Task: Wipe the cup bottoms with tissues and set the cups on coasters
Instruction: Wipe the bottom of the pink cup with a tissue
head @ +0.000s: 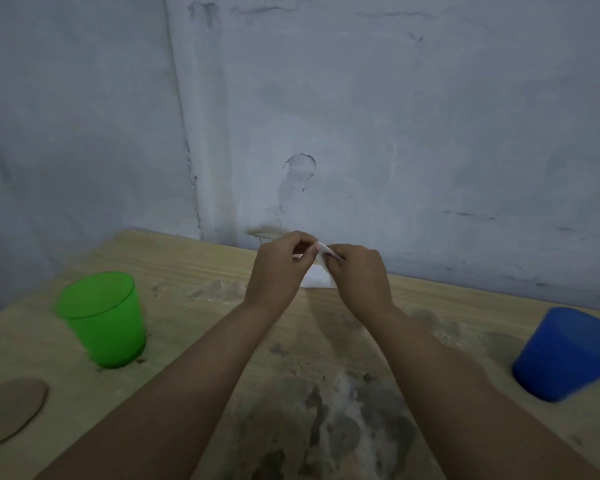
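A white tissue [317, 276] is pinched at its top between my left hand [278, 271] and my right hand [359, 277], near the table's far edge at the centre. Its lower part rests on or close to the wood; most of it is hidden by my fingers. A green cup [103, 318] stands upright at the left. At the right edge a blue cup [565, 353] stands upright. A brown round coaster [9, 412] lies flat at the near left, in front of the green cup.
The wooden table [194, 271] is stained with grey and white patches in the middle. A scuffed pale wall [361, 133] rises right behind the far edge.
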Demonstrator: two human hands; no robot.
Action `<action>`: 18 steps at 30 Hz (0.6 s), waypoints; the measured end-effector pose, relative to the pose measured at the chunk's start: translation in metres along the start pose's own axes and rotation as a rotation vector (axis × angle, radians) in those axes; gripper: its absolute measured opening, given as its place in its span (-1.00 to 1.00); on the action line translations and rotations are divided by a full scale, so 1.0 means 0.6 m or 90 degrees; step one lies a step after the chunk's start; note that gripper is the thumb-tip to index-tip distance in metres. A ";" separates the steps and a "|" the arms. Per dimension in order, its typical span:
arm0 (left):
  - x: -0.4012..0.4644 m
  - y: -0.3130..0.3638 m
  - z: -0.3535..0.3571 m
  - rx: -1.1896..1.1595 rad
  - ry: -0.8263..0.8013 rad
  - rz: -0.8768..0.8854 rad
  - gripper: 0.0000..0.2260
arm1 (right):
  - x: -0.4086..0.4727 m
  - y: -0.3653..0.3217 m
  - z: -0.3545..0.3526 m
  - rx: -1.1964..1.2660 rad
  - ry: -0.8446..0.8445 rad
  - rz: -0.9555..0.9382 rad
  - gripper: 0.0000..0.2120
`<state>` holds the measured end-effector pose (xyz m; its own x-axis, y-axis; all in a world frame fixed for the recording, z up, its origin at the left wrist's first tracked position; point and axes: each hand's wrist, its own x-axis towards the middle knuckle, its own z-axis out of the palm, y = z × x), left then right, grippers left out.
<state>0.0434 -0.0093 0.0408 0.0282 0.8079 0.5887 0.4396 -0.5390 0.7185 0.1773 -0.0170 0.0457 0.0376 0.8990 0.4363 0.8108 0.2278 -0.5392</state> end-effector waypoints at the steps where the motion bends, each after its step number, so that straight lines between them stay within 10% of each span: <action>1: -0.007 0.009 -0.001 -0.022 0.003 -0.009 -0.92 | -0.009 -0.002 -0.006 0.004 0.001 0.007 -0.62; 18: -0.120 0.210 0.011 -0.464 -0.010 -0.432 -0.89 | -0.236 -0.048 -0.158 -0.015 -0.026 -0.052 -0.46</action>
<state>0.1024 -0.1336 0.0868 -0.0113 0.9994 -0.0315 -0.2920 0.0268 0.9561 0.2041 -0.1864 0.0675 -0.0532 0.8926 0.4476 0.8239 0.2925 -0.4855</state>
